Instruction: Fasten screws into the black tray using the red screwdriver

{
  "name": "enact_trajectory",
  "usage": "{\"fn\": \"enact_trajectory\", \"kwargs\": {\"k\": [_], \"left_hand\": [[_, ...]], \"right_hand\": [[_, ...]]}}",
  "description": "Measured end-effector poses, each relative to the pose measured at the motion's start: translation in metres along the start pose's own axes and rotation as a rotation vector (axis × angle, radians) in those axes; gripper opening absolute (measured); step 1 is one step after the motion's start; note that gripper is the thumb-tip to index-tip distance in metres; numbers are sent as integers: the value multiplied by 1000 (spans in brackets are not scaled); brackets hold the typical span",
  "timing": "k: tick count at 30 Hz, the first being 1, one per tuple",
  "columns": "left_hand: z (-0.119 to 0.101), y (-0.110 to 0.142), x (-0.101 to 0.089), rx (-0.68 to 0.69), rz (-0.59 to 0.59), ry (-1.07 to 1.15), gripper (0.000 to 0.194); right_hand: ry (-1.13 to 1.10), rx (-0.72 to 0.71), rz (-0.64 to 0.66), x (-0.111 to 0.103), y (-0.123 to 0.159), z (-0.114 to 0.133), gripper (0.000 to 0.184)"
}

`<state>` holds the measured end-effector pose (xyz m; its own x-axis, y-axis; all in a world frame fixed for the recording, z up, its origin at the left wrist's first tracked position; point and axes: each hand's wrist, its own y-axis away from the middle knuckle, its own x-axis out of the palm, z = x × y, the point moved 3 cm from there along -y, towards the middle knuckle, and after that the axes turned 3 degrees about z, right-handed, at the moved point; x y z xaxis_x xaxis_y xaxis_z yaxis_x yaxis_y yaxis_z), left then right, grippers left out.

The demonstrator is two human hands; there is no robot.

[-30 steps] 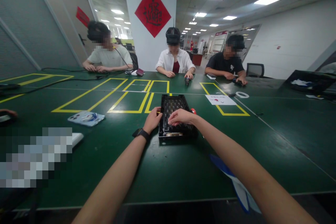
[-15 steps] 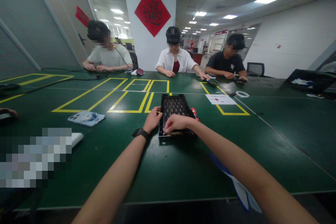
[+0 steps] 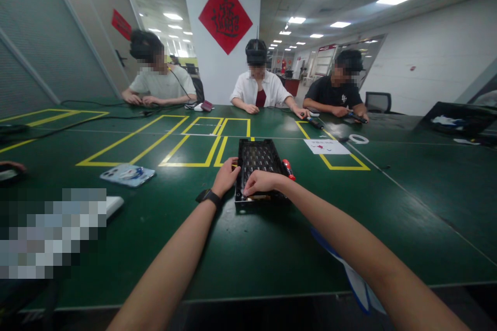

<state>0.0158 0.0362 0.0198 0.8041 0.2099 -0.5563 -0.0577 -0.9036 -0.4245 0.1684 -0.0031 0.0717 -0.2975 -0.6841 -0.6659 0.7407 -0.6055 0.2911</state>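
A shallow black plastic case [image 3: 267, 151] with rows of small raised parts inside lies on the table in front of me. My left hand [image 3: 225, 178] grips its left side, thumb on the rim. My right hand [image 3: 259, 182] reaches over the case, thumb and fingertips pinched low at its near left corner. Whatever small thing those fingertips hold, if any, is hidden. Beside them, along the case's near end, runs a brownish-yellow strip [image 3: 259, 198]. A red object like a tool handle [image 3: 288, 169] lies against the case's right side.
A phone [image 3: 128, 174] lies to the left on the green table [image 3: 248, 264]. Ahead on the right are a printed sheet [image 3: 326, 147] and a white ring [image 3: 358, 139]. A blue-edged white item [image 3: 359, 284] sits under my right forearm. Three people sit opposite.
Both my hands and the case stay almost where they were. Across the table, the hands of the person on the right have shifted slightly with the dark object.
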Motion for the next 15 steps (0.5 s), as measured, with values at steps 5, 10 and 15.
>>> {"fn": "enact_trajectory", "kwargs": {"k": [5, 10, 15], "left_hand": [[0, 0, 0, -1, 5, -2, 35], [1, -1, 0, 7, 5, -4, 36], [3, -1, 1, 0, -6, 5, 35]], "right_hand": [[25, -9, 5, 0, 0, 1, 20], [58, -10, 16, -2, 2, 6, 18], [61, -5, 3, 1, 2, 9, 17]]}}
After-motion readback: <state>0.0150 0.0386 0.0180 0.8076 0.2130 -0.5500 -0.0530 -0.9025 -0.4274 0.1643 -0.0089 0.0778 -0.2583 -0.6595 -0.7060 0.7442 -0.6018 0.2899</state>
